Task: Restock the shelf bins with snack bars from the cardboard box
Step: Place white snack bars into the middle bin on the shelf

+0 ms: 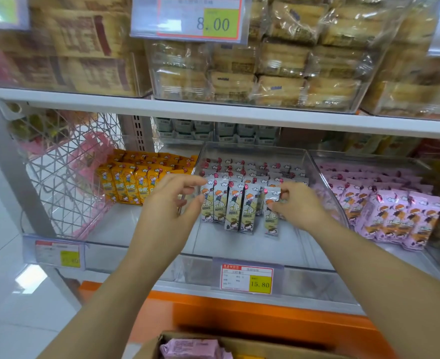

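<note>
The middle clear shelf bin (252,149) holds rows of upright white snack bars (235,203) with a cartoon print. My left hand (172,200) reaches into the bin, its fingers touching the leftmost front bar. At the right end of the front row my right hand (295,203) pinches one white snack bar (271,216) that stands slightly apart and tilted. The cardboard box (242,344) sits at the bottom edge, with pink bars (190,348) inside it.
A bin of orange bars (130,182) is on the left, a bin of pink bars (395,211) on the right. A pink wire basket (66,177) stands far left. Bagged pastries (265,66) fill the upper shelf. A price tag (247,278) hangs on the shelf edge.
</note>
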A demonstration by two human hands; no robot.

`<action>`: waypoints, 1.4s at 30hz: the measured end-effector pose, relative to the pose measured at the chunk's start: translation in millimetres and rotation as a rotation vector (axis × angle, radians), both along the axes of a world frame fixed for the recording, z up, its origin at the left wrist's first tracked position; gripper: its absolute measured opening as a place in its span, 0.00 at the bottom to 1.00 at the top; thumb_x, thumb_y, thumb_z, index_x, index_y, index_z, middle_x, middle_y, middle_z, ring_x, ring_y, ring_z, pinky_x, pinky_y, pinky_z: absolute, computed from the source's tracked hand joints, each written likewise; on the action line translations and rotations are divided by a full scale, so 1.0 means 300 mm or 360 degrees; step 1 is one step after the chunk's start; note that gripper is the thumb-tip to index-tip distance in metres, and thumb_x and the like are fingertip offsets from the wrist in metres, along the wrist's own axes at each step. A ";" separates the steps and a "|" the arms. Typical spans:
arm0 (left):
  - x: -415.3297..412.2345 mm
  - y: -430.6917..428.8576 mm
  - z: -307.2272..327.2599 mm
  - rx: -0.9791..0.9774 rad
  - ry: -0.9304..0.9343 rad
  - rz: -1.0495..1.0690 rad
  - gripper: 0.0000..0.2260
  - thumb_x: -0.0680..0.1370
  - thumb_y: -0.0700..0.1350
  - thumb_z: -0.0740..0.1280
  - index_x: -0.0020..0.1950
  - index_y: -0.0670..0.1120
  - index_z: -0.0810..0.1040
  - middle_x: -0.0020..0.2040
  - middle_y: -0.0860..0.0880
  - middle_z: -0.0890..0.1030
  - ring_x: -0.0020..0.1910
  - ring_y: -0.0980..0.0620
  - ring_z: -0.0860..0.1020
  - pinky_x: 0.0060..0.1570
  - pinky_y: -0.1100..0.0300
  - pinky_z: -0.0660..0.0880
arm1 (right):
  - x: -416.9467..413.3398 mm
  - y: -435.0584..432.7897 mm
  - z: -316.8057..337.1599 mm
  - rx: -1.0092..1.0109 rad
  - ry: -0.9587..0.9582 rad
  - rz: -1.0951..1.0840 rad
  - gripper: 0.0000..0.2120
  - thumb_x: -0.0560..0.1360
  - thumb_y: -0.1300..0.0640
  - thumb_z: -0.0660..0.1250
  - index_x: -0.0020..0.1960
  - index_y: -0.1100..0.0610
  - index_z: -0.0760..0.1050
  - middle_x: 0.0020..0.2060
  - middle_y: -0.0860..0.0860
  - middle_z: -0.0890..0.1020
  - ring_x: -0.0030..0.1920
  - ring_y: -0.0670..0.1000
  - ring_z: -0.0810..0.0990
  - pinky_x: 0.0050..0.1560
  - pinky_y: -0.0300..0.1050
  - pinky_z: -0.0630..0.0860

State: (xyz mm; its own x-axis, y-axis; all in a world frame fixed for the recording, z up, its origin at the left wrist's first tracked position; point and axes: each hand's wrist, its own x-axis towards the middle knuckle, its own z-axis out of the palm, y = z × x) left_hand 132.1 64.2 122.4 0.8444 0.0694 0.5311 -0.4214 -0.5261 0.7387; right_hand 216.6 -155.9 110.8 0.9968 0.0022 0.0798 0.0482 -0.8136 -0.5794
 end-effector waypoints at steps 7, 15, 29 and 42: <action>0.013 0.004 -0.036 0.0124 -0.0035 0.0024 0.11 0.77 0.40 0.67 0.52 0.56 0.77 0.51 0.58 0.76 0.54 0.62 0.74 0.57 0.64 0.70 | 0.064 0.037 -0.049 0.0128 -0.0106 -0.0091 0.21 0.74 0.60 0.70 0.64 0.63 0.71 0.37 0.53 0.77 0.45 0.53 0.76 0.46 0.41 0.69; 0.015 -0.002 -0.039 0.0216 0.0016 0.0048 0.10 0.77 0.41 0.66 0.53 0.55 0.77 0.54 0.55 0.77 0.53 0.62 0.72 0.52 0.80 0.64 | 0.011 0.015 -0.030 0.0132 -0.0099 -0.0066 0.25 0.74 0.63 0.70 0.69 0.60 0.66 0.41 0.54 0.75 0.42 0.52 0.76 0.47 0.47 0.75; -0.098 0.010 -0.054 0.0327 -0.0056 0.0059 0.09 0.76 0.36 0.67 0.53 0.49 0.80 0.53 0.54 0.77 0.52 0.69 0.72 0.54 0.81 0.61 | -0.032 0.035 -0.021 0.0023 0.0015 0.0057 0.22 0.76 0.67 0.65 0.68 0.56 0.70 0.48 0.58 0.80 0.47 0.56 0.78 0.47 0.46 0.75; -0.074 0.013 -0.069 0.0337 -0.0011 0.0090 0.09 0.77 0.37 0.67 0.53 0.48 0.80 0.53 0.55 0.76 0.54 0.60 0.73 0.55 0.81 0.61 | -0.018 0.021 -0.044 -0.0065 -0.0127 0.0098 0.23 0.76 0.67 0.65 0.69 0.55 0.70 0.52 0.59 0.80 0.45 0.57 0.80 0.49 0.47 0.75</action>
State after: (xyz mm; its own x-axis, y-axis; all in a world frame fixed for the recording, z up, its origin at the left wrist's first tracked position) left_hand 109.8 68.2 101.7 0.8388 0.0028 0.5445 -0.3914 -0.6921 0.6065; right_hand 211.1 -149.7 97.7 0.9852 0.0679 0.1576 0.1434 -0.8304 -0.5384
